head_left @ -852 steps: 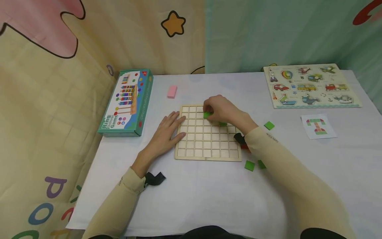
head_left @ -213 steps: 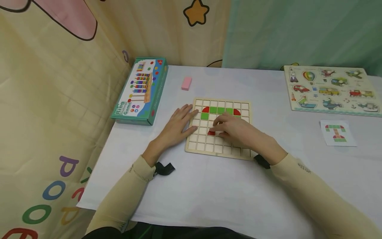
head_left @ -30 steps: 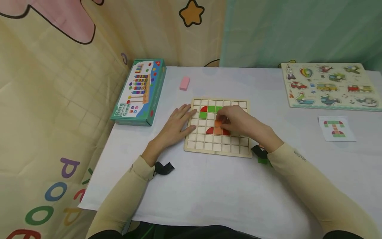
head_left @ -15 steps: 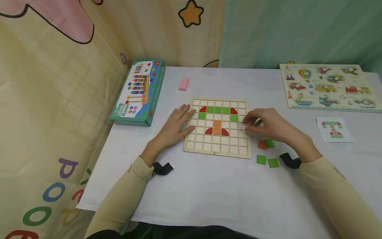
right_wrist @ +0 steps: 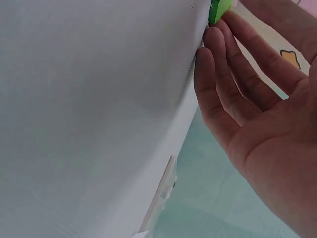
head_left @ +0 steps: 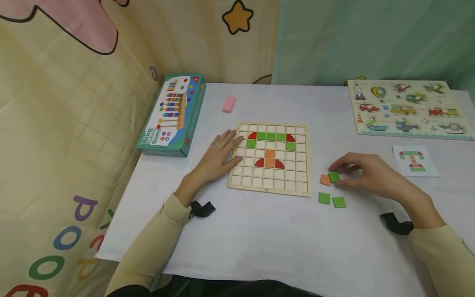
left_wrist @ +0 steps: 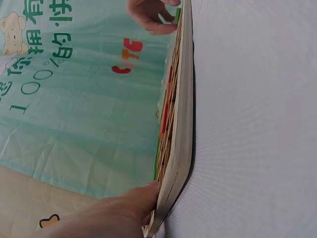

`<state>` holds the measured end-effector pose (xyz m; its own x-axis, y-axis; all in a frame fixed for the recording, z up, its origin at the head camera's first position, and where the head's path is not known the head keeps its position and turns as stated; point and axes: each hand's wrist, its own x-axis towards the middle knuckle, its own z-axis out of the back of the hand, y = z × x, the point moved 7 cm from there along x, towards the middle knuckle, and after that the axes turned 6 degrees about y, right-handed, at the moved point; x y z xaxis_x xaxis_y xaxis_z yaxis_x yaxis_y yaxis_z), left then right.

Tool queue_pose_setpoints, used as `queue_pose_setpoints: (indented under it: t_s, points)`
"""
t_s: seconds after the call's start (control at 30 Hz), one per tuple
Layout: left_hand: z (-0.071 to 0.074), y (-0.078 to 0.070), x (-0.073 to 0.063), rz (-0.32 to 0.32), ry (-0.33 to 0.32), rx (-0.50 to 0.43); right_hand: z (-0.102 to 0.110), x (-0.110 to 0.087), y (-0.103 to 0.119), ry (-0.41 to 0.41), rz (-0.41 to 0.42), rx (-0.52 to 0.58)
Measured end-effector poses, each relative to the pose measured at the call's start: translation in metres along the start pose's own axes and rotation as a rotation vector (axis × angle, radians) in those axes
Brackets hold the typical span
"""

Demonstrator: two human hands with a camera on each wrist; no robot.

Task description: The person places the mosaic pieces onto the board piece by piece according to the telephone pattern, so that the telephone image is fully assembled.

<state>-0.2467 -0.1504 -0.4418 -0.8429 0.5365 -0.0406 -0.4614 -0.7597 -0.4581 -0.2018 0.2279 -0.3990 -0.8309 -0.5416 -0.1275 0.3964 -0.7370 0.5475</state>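
Note:
My left hand (head_left: 217,159) lies with straight fingers on the left edge of a wooden grid board (head_left: 267,192). Set into the board's squares are green square tiles (head_left: 271,136), red quarter-circle pieces (head_left: 259,163) and orange squares (head_left: 269,158). Right of the board, the thumb and fingers of my right hand (head_left: 371,175) pinch a green square tile (head_left: 334,177); the right wrist view has this tile (right_wrist: 220,10) at the fingertips. A loose orange tile (head_left: 325,180) lies beside it, and two more green tiles (head_left: 324,198) lie nearer to me.
A pattern card (head_left: 415,161) lies behind my right hand. Farther back on the right is a vehicle picture board (head_left: 410,108). A boxed ring game (head_left: 170,115) stands at the left, near a pink block (head_left: 229,104). Curtains close off the back and left.
My right hand has let go of an orange square on the board and moved right to the loose tiles, where it pinches a green one. My left hand stays put.

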Motion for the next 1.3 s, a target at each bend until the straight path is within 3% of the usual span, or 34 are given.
queue_pose_setpoints:
  t_s: [0.27, 0.4, 0.77, 0.93, 1.17, 1.3]
  points:
    - [0.001, -0.001, 0.0, 0.002, 0.001, 0.008, -0.004, -0.001, 0.006, -0.073, 0.08, -0.094]
    - [0.001, 0.0, 0.0, 0.004, 0.005, 0.007, -0.004, 0.005, 0.016, -0.097, 0.109, -0.091]
    - [0.0, 0.002, 0.001, 0.005, 0.005, 0.009, -0.036, 0.054, 0.078, 0.006, 0.088, -0.041]
    - [0.0, 0.002, 0.0, 0.002, 0.001, 0.007, -0.051, 0.072, 0.093, 0.024, 0.109, -0.052]
    - [0.0, 0.003, 0.001, 0.009, 0.006, 0.005, -0.057, 0.079, 0.107, -0.024, 0.204, -0.056]
    - [0.001, 0.002, 0.002, 0.003, 0.002, 0.012, -0.057, 0.079, 0.107, -0.043, 0.211, -0.044]
